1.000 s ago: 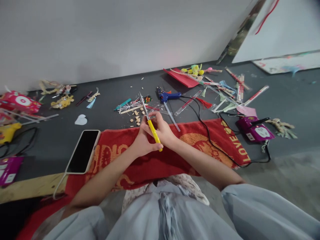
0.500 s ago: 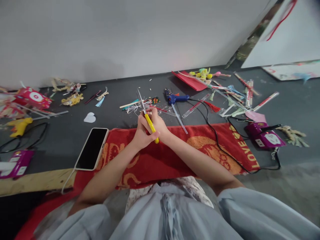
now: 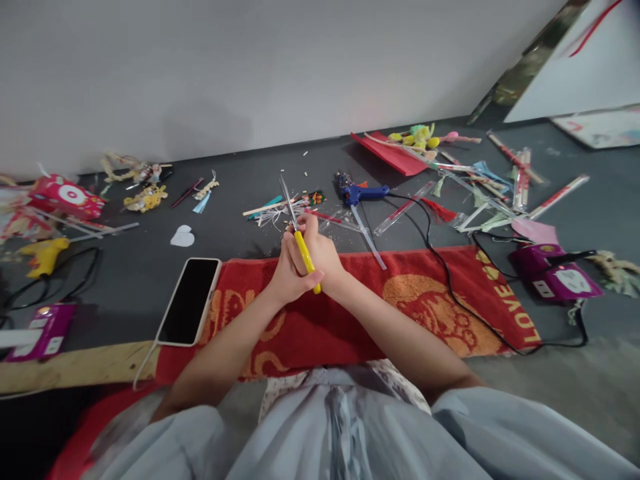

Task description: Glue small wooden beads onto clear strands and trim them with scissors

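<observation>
Dark grey floor [image 3: 130,267] runs back to a plain pale wall, and we sit at its near edge with a red towel [image 3: 400,300] spread across in front of our knees. Our two hands meet over the towel's far edge. Our left hand [image 3: 287,273] and right hand [image 3: 323,257] are pressed close together around a yellow-handled tool [image 3: 303,247], whose thin metal end sticks up and away from us, towards the wall. The left grip is curled shut around the yellow handle; the right grip is also closed against it, fingers folded over the top, though we cannot tell whether it pinches something small as well.

Just beyond the hands lies a loose heap of sticks and pale strands [image 3: 280,212]. A blue glue gun [image 3: 357,193] rests to the right of that heap, its black cord [image 3: 450,280] trailing across the towel to a purple power strip [image 3: 560,277]. A phone [image 3: 190,301] with a dark screen lies at the towel's left end, partly on it. A white heart-shaped cutout [image 3: 181,235] sits beyond the phone. A yellow glue gun [image 3: 44,253] lies far left, near a red packet [image 3: 63,195]. A red paper sheet [image 3: 387,153] and scattered craft scraps crowd the far right.
</observation>
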`<state>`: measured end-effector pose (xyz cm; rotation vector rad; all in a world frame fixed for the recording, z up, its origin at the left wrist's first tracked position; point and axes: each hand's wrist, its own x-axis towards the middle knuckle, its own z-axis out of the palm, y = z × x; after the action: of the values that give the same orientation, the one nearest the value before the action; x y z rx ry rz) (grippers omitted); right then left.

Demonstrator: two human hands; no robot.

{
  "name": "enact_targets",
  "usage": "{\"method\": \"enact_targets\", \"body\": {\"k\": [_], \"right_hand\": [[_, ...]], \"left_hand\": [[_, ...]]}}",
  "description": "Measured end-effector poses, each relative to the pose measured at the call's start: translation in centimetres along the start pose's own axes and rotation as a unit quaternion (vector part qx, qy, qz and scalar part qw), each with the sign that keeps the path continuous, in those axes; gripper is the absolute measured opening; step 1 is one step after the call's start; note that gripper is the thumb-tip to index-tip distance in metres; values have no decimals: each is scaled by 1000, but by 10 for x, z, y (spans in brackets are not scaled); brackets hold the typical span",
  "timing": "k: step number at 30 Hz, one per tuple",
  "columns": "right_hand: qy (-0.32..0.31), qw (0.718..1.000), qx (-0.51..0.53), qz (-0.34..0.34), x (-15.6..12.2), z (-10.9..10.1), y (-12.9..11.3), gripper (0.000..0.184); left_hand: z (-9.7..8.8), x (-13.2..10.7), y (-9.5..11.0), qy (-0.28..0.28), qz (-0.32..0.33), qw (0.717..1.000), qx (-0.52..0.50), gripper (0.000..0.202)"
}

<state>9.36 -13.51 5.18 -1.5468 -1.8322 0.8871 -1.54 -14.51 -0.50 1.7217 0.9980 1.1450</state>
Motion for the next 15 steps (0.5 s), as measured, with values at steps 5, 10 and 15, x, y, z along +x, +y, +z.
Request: {"method": "enact_targets", "body": {"k": [5, 10, 15], "right_hand": [[-26, 1000, -1, 11, 0, -3, -3, 39], [-27, 1000, 9, 7, 1, -3, -3, 39], [-27, 999, 19, 8, 1, -2, -3, 38]], "left_hand": [[1, 0, -2, 15, 20, 1000, -4, 86], [3, 1, 0, 20, 42, 999, -6, 79], [3, 2, 1, 25, 39, 999, -6, 76]]}}
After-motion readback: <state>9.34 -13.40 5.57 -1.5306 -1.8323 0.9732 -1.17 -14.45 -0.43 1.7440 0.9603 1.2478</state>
